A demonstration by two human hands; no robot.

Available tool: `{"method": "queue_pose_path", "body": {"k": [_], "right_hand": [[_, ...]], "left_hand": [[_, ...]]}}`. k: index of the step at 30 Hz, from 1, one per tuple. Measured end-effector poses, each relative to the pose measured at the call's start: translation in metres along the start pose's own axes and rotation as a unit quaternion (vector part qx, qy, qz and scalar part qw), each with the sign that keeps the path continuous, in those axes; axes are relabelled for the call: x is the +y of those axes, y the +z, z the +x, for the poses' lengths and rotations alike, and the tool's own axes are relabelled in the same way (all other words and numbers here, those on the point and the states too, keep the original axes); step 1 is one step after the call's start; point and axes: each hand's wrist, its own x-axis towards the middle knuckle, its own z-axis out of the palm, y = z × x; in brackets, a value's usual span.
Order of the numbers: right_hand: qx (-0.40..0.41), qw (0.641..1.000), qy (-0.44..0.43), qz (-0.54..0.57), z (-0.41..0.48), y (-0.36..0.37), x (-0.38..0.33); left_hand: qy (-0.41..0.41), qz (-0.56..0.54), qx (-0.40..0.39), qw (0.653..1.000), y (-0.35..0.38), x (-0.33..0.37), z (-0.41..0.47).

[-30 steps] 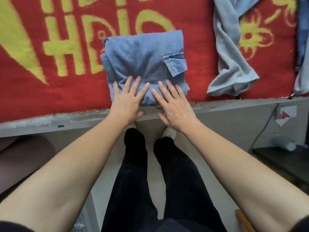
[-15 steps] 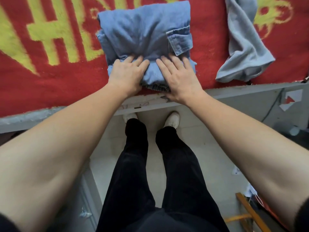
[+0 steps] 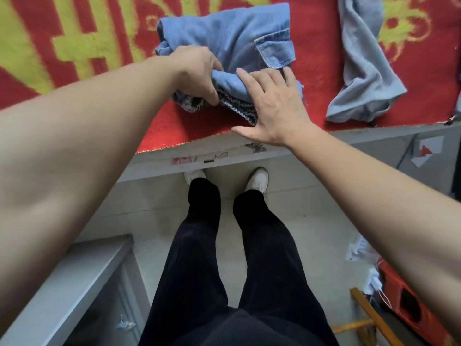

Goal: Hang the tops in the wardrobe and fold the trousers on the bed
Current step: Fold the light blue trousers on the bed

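Folded blue denim trousers [image 3: 232, 38] with a flap pocket lie on the red and yellow blanket [image 3: 74, 46] near the bed's front edge. My left hand [image 3: 197, 71] grips the near edge of the bundle, fingers curled round the fabric, and lifts it so the frayed hems show underneath. My right hand [image 3: 272, 103] lies on the same near edge with its fingers spread over the denim and its thumb stretched out along the blanket's edge. A grey garment [image 3: 361, 71] lies crumpled to the right on the blanket.
The bed's grey frame [image 3: 374, 138] runs across below the blanket. My legs in black trousers and white shoes stand on the tiled floor. A grey cabinet [image 3: 62, 295] sits at lower left. A wooden chair part [image 3: 374, 320] and red box [image 3: 411, 303] are at lower right.
Both hands went from lying flat on the trousers to taking hold of the near edge. The left hand has curled round it and raised it, baring the hems. The view tilted down.
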Motion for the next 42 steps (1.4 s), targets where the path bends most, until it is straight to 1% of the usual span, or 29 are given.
{"method": "queue_pose_path", "body": {"k": [3,6,9,12,15,17,20,22,23,26,29,32,35,37,40,42], "right_hand": [[0.001,0.998,0.066,-0.003,0.001,0.003,-0.013],[-0.017,0.995,0.093,-0.028,0.005,0.001,-0.018],[-0.030,0.994,0.104,-0.014,0.009,-0.015,-0.016],[-0.019,0.996,0.085,0.030,0.008,-0.045,-0.013],[-0.013,0.997,0.051,0.050,-0.001,-0.086,-0.013],[-0.013,0.997,0.044,0.065,-0.009,-0.122,-0.014],[-0.036,0.994,0.034,0.094,-0.021,-0.182,-0.020],[-0.042,0.995,-0.004,0.088,-0.030,-0.216,-0.030],[-0.036,0.996,-0.035,0.076,-0.034,-0.231,-0.039],[-0.002,0.990,-0.137,0.028,-0.044,-0.265,-0.071],[0.041,0.971,-0.235,0.001,-0.054,-0.289,-0.115],[0.059,0.944,-0.324,-0.013,-0.073,-0.306,-0.168],[0.087,0.911,-0.402,-0.025,-0.103,-0.319,-0.226],[0.107,0.887,-0.449,-0.028,-0.128,-0.326,-0.266],[0.141,0.843,-0.518,-0.032,-0.177,-0.339,-0.327],[0.161,0.817,-0.553,-0.030,-0.216,-0.348,-0.365]], "left_hand": [[0.008,0.006,0.022,1.000,0.001,0.001,-0.002],[0.012,0.039,0.032,0.999,0.004,0.009,-0.011],[0.019,0.089,0.101,0.991,0.022,0.022,-0.036],[0.014,0.081,0.174,0.981,0.036,0.027,-0.069],[0.008,0.063,0.208,0.976,0.017,0.031,-0.102],[-0.012,0.053,0.211,0.976,-0.012,0.038,-0.129],[-0.049,-0.006,0.177,0.983,-0.060,0.049,-0.179],[-0.074,-0.058,0.163,0.982,-0.083,0.055,-0.220],[-0.088,-0.075,0.172,0.978,-0.087,0.059,-0.241],[-0.146,-0.087,0.252,0.953,-0.078,0.071,-0.306],[-0.221,-0.078,0.342,0.910,-0.048,0.083,-0.364],[-0.300,-0.070,0.402,0.862,-0.019,0.090,-0.425],[-0.362,-0.058,0.431,0.824,0.008,0.100,-0.493],[-0.404,-0.057,0.438,0.801,0.027,0.108,-0.543],[-0.456,-0.065,0.445,0.768,0.058,0.125,-0.620],[-0.488,-0.058,0.459,0.740,0.082,0.139,-0.670]]}}
